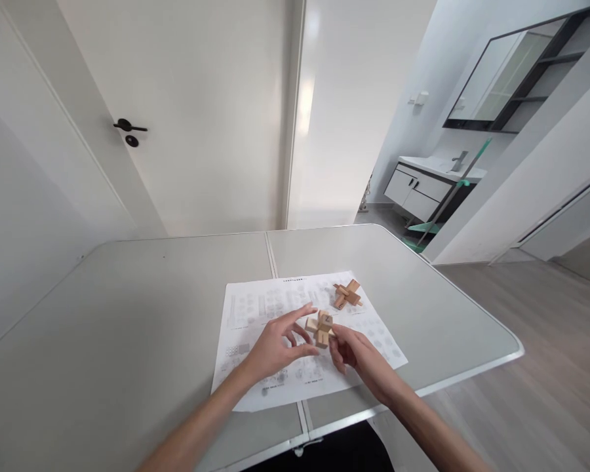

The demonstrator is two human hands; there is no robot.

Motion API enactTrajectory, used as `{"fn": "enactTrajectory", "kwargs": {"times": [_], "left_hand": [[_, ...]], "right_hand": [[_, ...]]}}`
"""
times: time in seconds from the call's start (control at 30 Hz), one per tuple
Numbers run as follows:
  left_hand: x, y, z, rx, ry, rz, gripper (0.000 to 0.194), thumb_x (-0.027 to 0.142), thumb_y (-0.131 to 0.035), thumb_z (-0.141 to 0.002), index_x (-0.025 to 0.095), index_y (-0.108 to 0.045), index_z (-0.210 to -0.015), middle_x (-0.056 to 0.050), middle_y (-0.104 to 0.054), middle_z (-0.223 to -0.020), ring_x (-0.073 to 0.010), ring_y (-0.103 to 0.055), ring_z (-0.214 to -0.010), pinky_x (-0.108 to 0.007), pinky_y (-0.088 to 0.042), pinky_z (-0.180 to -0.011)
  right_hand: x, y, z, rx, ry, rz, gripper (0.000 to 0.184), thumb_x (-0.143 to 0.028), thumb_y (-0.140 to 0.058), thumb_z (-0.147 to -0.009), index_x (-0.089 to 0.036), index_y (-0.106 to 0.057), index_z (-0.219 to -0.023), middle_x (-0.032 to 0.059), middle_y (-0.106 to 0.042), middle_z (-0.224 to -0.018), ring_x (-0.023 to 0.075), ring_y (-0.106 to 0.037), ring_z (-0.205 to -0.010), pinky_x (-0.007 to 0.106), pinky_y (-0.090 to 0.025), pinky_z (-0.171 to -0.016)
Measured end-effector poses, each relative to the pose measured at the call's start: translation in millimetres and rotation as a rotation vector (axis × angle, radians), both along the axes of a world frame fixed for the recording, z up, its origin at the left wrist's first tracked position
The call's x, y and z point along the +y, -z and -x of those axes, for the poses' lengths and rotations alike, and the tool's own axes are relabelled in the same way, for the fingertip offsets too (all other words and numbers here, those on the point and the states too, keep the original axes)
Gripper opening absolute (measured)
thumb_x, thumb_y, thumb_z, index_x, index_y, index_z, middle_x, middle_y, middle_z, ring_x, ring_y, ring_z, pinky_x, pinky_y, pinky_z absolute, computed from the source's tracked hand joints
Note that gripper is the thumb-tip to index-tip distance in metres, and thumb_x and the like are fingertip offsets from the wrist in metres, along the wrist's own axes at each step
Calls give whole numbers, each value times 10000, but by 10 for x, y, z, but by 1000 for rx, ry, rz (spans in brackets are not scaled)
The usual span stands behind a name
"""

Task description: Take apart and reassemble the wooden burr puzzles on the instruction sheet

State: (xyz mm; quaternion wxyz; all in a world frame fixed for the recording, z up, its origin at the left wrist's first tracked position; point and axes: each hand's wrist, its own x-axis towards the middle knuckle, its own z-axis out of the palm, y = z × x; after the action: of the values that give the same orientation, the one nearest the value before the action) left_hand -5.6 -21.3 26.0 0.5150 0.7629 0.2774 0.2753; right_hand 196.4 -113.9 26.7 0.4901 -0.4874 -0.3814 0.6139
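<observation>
A wooden burr puzzle (322, 330) with marks on its block ends is between my two hands, over the printed sheet (236, 308). My right hand (354, 349) pinches its right side between thumb and fingers. On the other side, my left hand (281, 341) is open, its thumb and fingers spread around the puzzle's left side; whether a fingertip touches the wood is hard to tell. A second wooden puzzle (347, 294), made of crossed pieces, lies on the sheet's upper right part, beyond my right hand.
The sheet, printed with small diagrams, lies on a grey folding table (128, 314) with a seam down its middle. Behind the table stands a white door (201, 118) with a black handle (130, 127). To the right are a washbasin cabinet (417, 190) and a green broom (452, 196).
</observation>
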Motion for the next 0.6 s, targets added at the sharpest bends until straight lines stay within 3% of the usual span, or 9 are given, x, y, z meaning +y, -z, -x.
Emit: {"fn": "enactTrajectory", "kwargs": {"times": [0.07, 0.13, 0.23, 0.33, 0.47, 0.6], "left_hand": [[17, 19, -1, 36, -55, 60, 724, 486, -749, -878, 385, -449, -1529, -92, -575, -1498, -163, -701, -788, -320, -590, -667], [39, 31, 0, 30, -119, 83, 608, 502, -663, -937, 343, -483, -1496, -111, -557, -1506, -155, -701, -779, -295, -574, -622], [72, 44, 4, -13, -187, 86, 443, 523, -590, -974, 272, -588, -1339, -122, -573, -1452, -178, -712, -868, -269, -563, -604], [107, 54, 10, -5, -222, 105, 389, 540, -582, -969, 247, -619, -1223, -113, -640, -1312, -172, -706, -823, -260, -550, -581], [205, 37, 35, 1, -282, 115, 384, 555, -592, -946, 227, -642, -1139, -99, -683, -1177, -168, -697, -781, -255, -530, -568], [444, 32, 194, 34, -358, 43, 394, 563, -571, -938, 212, -662, -1092, -82, -718, -1090, -166, -687, -752, -272, -539, -616]], "right_hand": [[-11, 61, -93, 121, 97, 121, 460, -570, -599, -959, -190, -527, -709, -40, -452, -631, 90, -376, -514, 238, -336, -515], [-11, 153, -210, 279, 186, 218, 380, -516, -696, -893, -194, -548, -754, -58, -403, -644, 77, -303, -492, 215, -267, -454], [9, 290, -370, 375, 254, 210, 339, -469, -749, -829, -203, -551, -758, -68, -343, -641, 78, -262, -480, 199, -233, -417], [18, 348, -440, 320, 280, 127, 342, -530, -697, -863, -218, -573, -801, -56, -351, -651, 95, -278, -474, 210, -257, -393], [-60, 300, -367, 252, 301, 120, 361, -572, -649, -916, -220, -591, -863, -33, -417, -687, 110, -339, -501, 222, -294, -400], [-181, 278, -242, -73, 238, 0, 387, -563, -654, -937, -222, -538, -796, -25, -494, -717, 129, -456, -579, 247, -385, -504]]}}
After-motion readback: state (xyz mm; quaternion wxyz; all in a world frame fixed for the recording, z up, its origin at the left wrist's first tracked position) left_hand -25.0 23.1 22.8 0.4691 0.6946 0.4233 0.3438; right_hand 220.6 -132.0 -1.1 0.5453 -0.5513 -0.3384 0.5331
